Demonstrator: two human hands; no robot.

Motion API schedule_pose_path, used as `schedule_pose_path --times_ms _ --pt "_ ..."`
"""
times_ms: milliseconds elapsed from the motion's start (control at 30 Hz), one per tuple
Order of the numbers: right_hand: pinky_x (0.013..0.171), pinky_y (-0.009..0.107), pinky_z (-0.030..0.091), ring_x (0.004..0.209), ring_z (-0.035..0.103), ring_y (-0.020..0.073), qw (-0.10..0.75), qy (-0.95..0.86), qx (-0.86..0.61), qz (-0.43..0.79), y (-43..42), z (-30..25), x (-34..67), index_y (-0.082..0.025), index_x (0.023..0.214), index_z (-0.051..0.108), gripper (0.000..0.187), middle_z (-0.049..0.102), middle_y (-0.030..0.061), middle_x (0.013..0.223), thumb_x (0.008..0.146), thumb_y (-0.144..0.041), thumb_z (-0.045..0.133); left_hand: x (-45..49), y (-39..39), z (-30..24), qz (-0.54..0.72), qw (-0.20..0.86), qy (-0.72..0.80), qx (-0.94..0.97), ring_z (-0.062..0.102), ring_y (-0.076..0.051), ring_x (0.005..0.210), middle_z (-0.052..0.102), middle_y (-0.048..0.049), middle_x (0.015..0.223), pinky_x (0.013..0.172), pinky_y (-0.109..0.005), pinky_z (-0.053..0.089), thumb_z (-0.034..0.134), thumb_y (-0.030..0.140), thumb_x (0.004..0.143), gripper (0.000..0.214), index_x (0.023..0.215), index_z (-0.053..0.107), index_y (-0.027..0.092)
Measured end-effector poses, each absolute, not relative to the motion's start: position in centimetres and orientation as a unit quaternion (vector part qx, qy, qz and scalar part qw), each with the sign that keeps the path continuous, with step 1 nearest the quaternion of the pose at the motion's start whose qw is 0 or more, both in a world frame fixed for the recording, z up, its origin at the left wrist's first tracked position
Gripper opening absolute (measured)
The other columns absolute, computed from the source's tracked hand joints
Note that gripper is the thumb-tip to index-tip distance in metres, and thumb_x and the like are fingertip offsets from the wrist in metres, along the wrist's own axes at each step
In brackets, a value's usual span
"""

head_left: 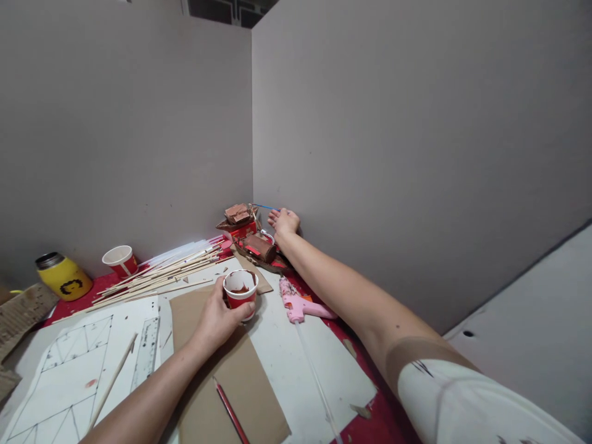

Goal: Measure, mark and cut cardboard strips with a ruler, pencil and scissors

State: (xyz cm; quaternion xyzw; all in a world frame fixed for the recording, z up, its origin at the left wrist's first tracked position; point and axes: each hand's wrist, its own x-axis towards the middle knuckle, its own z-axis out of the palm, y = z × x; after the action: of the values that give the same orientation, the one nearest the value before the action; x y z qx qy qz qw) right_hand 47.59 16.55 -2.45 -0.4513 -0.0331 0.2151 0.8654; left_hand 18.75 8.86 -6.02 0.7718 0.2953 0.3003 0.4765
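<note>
My left hand [216,317] is wrapped round a small red and white paper cup [240,291] with brown paint inside, standing on a brown cardboard sheet [222,370]. My right hand [283,222] is stretched far back to the corner by the wall, its fingers curled on the end of a thin blue stick [264,206]. Just left of that hand sit brown-painted model pieces [250,237], one stacked on a red box. A pink glue gun [298,303] lies under my right forearm.
A bundle of thin wooden sticks [161,274] lies at the back left beside another paper cup [120,260] and a yellow bottle [63,276]. A drawing sheet with a ruler [145,351] and a red pencil [230,410] lie near me. Grey walls close the corner.
</note>
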Motion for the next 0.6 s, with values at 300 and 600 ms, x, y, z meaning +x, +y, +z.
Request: schedule_pose_path --times_ms 300,600 --pt "0.085 0.044 0.057 0.102 0.065 0.0231 0.858 -0.026 -0.463 0.221 15.3 -4.1 47.8 -0.017 0.126 0.059 0.034 0.063 0.0096 0.124 0.096 -0.033 0.061 18.7 8.6 -5.7 0.300 0.472 0.307 0.770 0.066 -0.024 0.094 0.071 -0.0054 0.104 0.083 -0.033 0.048 0.074 0.027 0.068 0.050 0.113 0.053 0.019" --pt "0.085 0.044 0.057 0.102 0.065 0.0232 0.851 -0.016 -0.474 0.227 14.0 -5.0 47.5 -0.017 0.126 0.059 0.034 0.063 0.0096 0.124 0.096 -0.033 0.061 18.8 8.7 -5.6 0.302 0.481 0.298 0.767 0.066 -0.025 0.096 0.070 -0.0069 0.105 0.085 -0.035 0.048 0.075 0.029 0.067 0.052 0.112 0.053 0.018"
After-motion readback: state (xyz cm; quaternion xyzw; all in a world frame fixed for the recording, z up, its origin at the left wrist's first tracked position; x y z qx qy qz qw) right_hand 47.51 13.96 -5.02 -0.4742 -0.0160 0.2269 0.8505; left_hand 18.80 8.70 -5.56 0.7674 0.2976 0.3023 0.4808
